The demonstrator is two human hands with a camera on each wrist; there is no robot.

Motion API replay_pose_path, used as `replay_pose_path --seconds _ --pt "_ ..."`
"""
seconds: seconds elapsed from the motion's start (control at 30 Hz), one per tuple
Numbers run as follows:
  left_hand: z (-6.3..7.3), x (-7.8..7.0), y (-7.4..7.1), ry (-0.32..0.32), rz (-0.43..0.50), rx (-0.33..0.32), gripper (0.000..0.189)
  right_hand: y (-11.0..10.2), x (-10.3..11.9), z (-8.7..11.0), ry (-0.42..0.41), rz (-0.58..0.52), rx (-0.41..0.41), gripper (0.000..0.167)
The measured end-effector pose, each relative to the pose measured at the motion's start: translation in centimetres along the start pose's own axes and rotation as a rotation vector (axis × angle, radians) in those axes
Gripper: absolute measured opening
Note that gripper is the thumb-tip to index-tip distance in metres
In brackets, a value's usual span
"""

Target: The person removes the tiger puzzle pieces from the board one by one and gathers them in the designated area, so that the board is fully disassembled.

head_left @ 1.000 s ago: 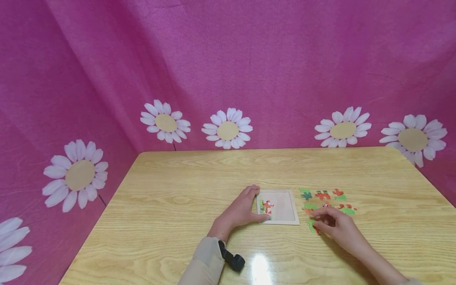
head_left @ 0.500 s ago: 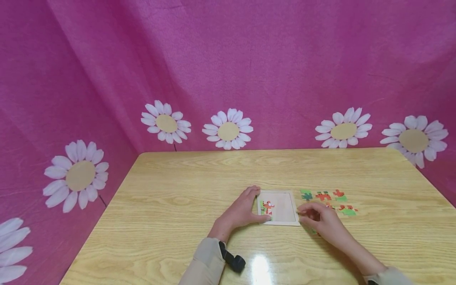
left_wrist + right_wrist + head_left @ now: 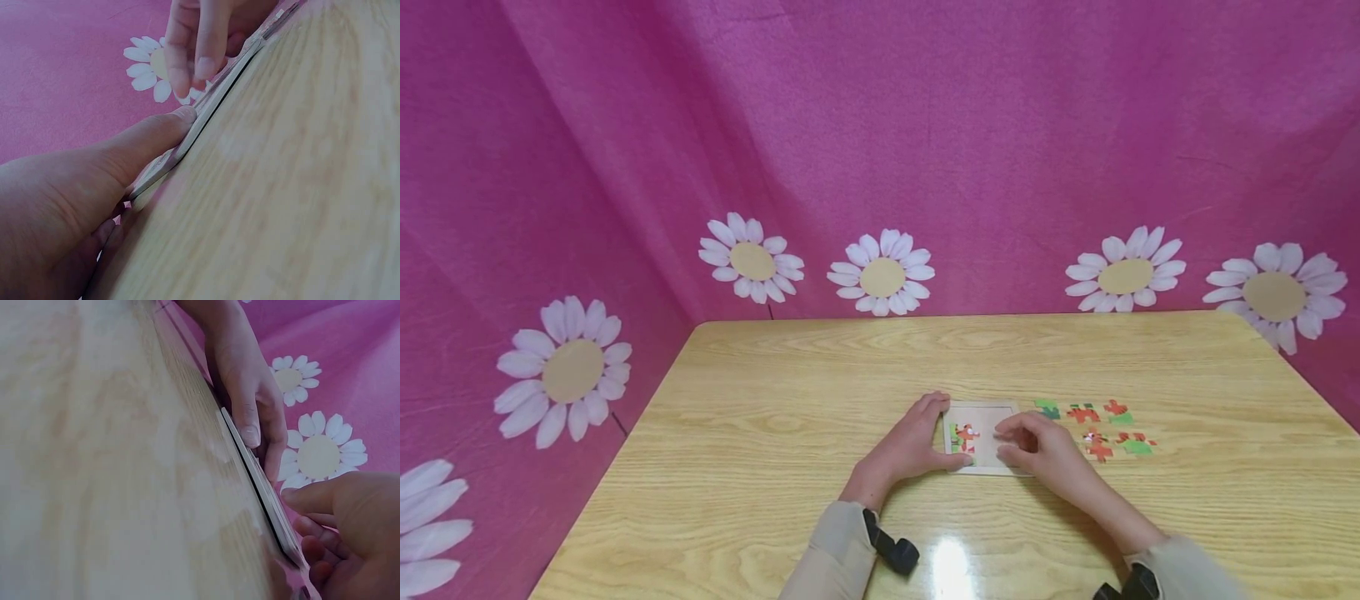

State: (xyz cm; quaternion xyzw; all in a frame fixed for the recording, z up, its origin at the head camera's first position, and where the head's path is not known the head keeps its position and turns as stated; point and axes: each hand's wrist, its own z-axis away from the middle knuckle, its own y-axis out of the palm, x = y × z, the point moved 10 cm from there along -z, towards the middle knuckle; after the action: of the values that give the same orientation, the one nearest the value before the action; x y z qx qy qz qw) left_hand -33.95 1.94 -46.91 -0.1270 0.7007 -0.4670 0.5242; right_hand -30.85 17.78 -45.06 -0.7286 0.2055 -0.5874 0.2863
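A square wooden puzzle tray (image 3: 987, 414) lies on the table, with a few orange, green and white pieces (image 3: 966, 437) fitted along its left side. My left hand (image 3: 912, 439) grips the tray from the left, thumb over the near edge and fingers at the far left corner. Over the right part of the tray, my right hand (image 3: 1047, 450) pinches a puzzle piece that its fingers hide. In the left wrist view, the left thumb (image 3: 159, 130) presses the edge of the tray. The right wrist view shows the right thumb (image 3: 309, 497) close to the tray.
Several loose puzzle pieces lie right of the tray, among them a green one (image 3: 1047, 408), an orange one (image 3: 1098, 447) and an orange-green one (image 3: 1137, 444). The wooden table (image 3: 820, 367) meets a pink curtain (image 3: 985, 150) with daisies behind it.
My right hand has moved left from the loose pieces, across the tray's right edge, to over its inside. My left hand keeps its hold on the tray.
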Motion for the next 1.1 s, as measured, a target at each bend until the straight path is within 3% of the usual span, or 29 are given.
replay_pose_path --seconds 0.43,0.67,1.1 --pt "0.1 -0.1 -0.1 0.010 0.018 -0.003 0.089 1.6 1.5 -2.1 -0.078 0.003 -0.010 0.019" --pt "0.1 0.0 0.0 -0.013 0.013 0.012 0.090 2.3 2.0 -2.5 -0.117 0.025 -0.001 0.017" --pt "0.1 -0.1 -0.1 -0.014 -0.008 0.005 0.090 3.2 1.9 -3.3 -0.110 0.029 0.056 0.011"
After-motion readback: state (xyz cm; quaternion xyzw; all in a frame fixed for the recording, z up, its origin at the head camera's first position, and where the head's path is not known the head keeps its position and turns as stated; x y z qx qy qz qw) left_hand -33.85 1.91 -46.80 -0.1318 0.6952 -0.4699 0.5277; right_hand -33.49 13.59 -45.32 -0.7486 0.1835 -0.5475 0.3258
